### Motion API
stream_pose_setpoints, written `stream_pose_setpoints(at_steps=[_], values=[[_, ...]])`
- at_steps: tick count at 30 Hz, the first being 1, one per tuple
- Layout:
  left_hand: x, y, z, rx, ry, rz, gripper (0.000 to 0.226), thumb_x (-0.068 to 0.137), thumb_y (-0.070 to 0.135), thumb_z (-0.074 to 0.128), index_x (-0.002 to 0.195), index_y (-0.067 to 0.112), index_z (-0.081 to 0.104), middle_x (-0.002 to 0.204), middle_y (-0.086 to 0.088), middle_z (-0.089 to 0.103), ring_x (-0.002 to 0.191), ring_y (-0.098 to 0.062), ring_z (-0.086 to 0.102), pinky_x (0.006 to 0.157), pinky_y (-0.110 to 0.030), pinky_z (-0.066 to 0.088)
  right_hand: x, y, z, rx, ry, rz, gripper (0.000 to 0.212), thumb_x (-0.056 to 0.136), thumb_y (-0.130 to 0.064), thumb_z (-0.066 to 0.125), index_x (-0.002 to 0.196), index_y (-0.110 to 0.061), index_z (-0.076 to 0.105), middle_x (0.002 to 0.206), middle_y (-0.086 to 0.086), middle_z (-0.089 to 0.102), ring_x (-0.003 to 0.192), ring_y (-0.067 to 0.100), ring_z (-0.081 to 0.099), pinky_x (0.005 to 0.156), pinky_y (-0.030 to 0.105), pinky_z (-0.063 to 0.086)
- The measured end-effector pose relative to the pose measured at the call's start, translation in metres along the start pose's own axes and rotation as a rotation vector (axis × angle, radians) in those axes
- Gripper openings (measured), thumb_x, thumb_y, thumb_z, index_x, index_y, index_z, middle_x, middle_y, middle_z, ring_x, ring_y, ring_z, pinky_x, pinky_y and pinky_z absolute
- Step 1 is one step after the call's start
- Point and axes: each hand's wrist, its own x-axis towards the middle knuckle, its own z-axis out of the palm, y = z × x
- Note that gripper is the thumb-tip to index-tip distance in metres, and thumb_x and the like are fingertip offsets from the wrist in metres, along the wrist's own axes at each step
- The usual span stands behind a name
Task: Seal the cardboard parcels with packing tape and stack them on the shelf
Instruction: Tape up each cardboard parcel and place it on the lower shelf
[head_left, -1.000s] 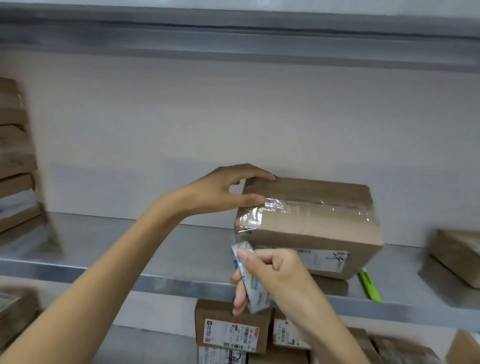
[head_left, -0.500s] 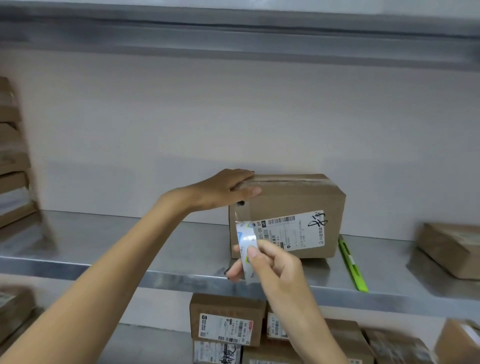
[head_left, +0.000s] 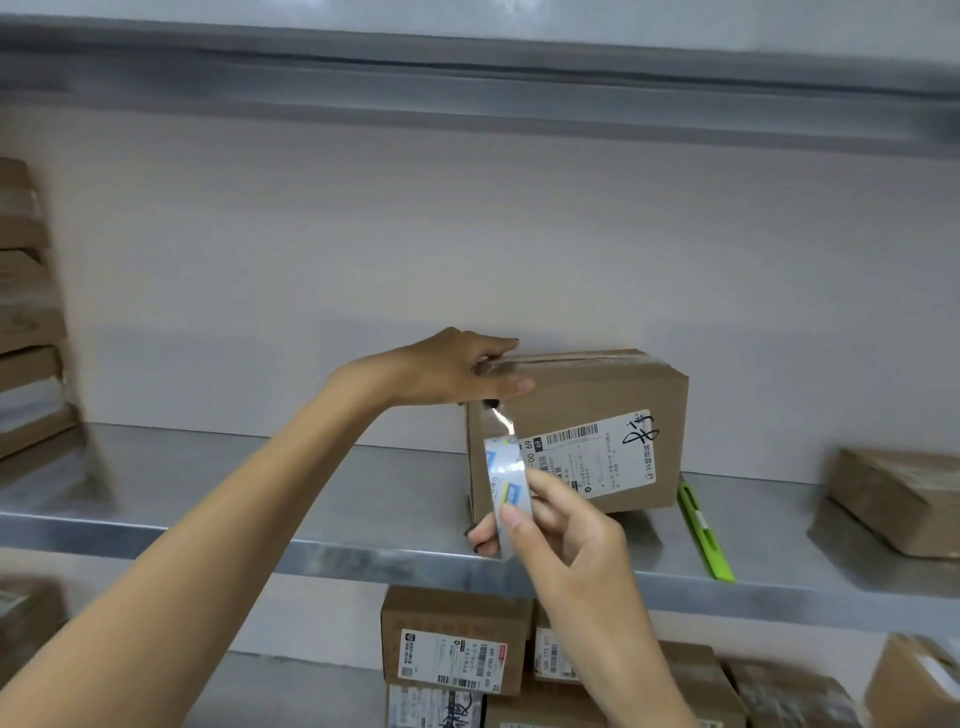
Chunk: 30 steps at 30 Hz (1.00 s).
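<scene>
A brown cardboard parcel (head_left: 597, 395) with a white shipping label stands on the steel shelf (head_left: 260, 488), label side facing me. My left hand (head_left: 457, 371) grips its top left corner, thumb on the front and fingers over the taped top. My right hand (head_left: 550, 525) pinches a roll of clear packing tape (head_left: 506, 480) with blue and yellow print, just in front of the parcel's lower left corner. A strip of tape runs from the roll up to the box's left edge under my left thumb.
A green utility knife (head_left: 704, 530) lies on the shelf right of the parcel. Another parcel (head_left: 898, 499) sits at the far right. Labelled boxes (head_left: 454, 639) stand on the lower shelf. Stacked cardboard (head_left: 26, 312) fills the left edge. An upper shelf (head_left: 467, 78) runs overhead.
The parcel was tipped from lying tilted in the air to standing on the shelf with its label forward. My right hand has drawn the tape roll down from the box's left edge.
</scene>
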Motion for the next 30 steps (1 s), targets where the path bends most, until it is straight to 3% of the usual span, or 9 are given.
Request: stream_pose_setpoints(at_steps=[4, 10, 14, 17, 20, 22, 24, 26, 30], values=[[-0.005, 0.013, -0.014, 0.086, -0.053, -0.061, 0.074, 0.083, 0.074, 0.044, 0.144, 0.033, 0.039, 0.120, 0.013, 0.063, 0.117, -0.010, 0.053, 0.102, -0.027, 0.038, -0.004, -0.016, -0.010, 0.012, 0.020, -0.042, 0.021, 0.094, -0.012, 0.055, 0.108, -0.022, 0.066, 0.075, 0.003, 0.073, 0.076, 0.014, 0.068, 0.069, 0.011, 0.049], [-0.023, 0.025, -0.026, 0.002, -0.103, -0.159, 0.057, 0.094, 0.065, 0.032, 0.129, 0.025, 0.054, 0.102, 0.016, 0.056, 0.096, -0.014, 0.056, 0.081, -0.035, 0.058, 0.001, -0.049, -0.029, -0.006, 0.069, -0.134, 0.025, 0.082, -0.037, 0.054, 0.095, -0.024, 0.071, 0.057, 0.002, 0.063, 0.056, 0.010, 0.060, 0.060, 0.014, 0.049], [-0.032, 0.020, -0.025, -0.090, -0.130, -0.317, 0.069, 0.091, 0.071, 0.028, 0.128, 0.020, 0.056, 0.121, -0.007, 0.056, 0.098, -0.033, 0.064, 0.075, -0.045, 0.061, 0.023, -0.070, -0.041, -0.102, -0.026, -0.171, 0.019, 0.092, -0.026, 0.056, 0.095, -0.016, 0.072, 0.055, 0.008, 0.061, 0.051, 0.021, 0.057, 0.061, 0.025, 0.049], [-0.038, 0.017, -0.014, -0.158, -0.162, -0.397, 0.065, 0.094, 0.067, 0.024, 0.122, 0.016, 0.054, 0.120, -0.015, 0.057, 0.090, -0.038, 0.068, 0.079, -0.043, 0.060, 0.042, -0.089, -0.047, -0.194, -0.028, -0.161, 0.018, 0.093, -0.022, 0.058, 0.104, -0.015, 0.070, 0.069, 0.019, 0.068, 0.057, 0.042, 0.057, 0.062, 0.031, 0.050], [-0.042, 0.008, 0.012, -0.186, -0.237, -0.453, 0.056, 0.100, 0.050, 0.023, 0.129, 0.010, 0.050, 0.125, -0.013, 0.057, 0.104, -0.033, 0.064, 0.093, -0.045, 0.053, 0.060, -0.099, -0.044, -0.296, -0.147, -0.070, 0.023, 0.093, -0.024, 0.060, 0.111, -0.011, 0.067, 0.075, 0.017, 0.069, 0.060, 0.035, 0.057, 0.057, 0.023, 0.049], [-0.041, -0.001, 0.031, -0.286, -0.167, -0.367, 0.046, 0.101, 0.049, 0.024, 0.126, 0.022, 0.052, 0.123, 0.000, 0.058, 0.108, -0.021, 0.059, 0.097, -0.043, 0.050, 0.070, -0.097, -0.038, -0.381, -0.199, -0.051, 0.024, 0.092, -0.028, 0.060, 0.109, -0.013, 0.068, 0.092, 0.021, 0.072, 0.078, 0.038, 0.065, 0.074, 0.025, 0.053], [-0.042, -0.005, 0.042, -0.479, -0.001, -0.188, 0.031, 0.104, 0.042, 0.030, 0.126, 0.036, 0.050, 0.116, 0.015, 0.058, 0.104, -0.004, 0.055, 0.085, -0.020, 0.051, 0.077, -0.095, -0.037, -0.434, -0.166, -0.063, 0.024, 0.092, -0.031, 0.061, 0.107, -0.015, 0.070, 0.101, 0.016, 0.072, 0.096, 0.027, 0.068, 0.091, 0.032, 0.051], [-0.044, -0.004, 0.044, -0.632, 0.068, -0.072, 0.031, 0.105, 0.025, 0.036, 0.131, 0.035, 0.048, 0.116, 0.022, 0.058, 0.102, 0.005, 0.055, 0.078, -0.007, 0.048, 0.080, -0.096, -0.038, -0.463, -0.151, -0.052, 0.024, 0.091, -0.032, 0.061, 0.106, -0.016, 0.071, 0.102, 0.008, 0.073, 0.098, 0.016, 0.068, 0.090, 0.029, 0.052], [-0.032, -0.004, 0.044, -0.433, 0.098, -0.100, 0.031, 0.099, 0.012, 0.038, 0.110, 0.013, 0.067, 0.115, -0.008, 0.068, 0.099, -0.017, 0.061, 0.092, -0.034, 0.049, 0.082, -0.105, -0.038, -0.547, -0.181, -0.026, 0.022, 0.091, -0.034, 0.062, 0.103, -0.019, 0.073, 0.096, 0.003, 0.073, 0.091, 0.016, 0.069, 0.080, 0.028, 0.054]])
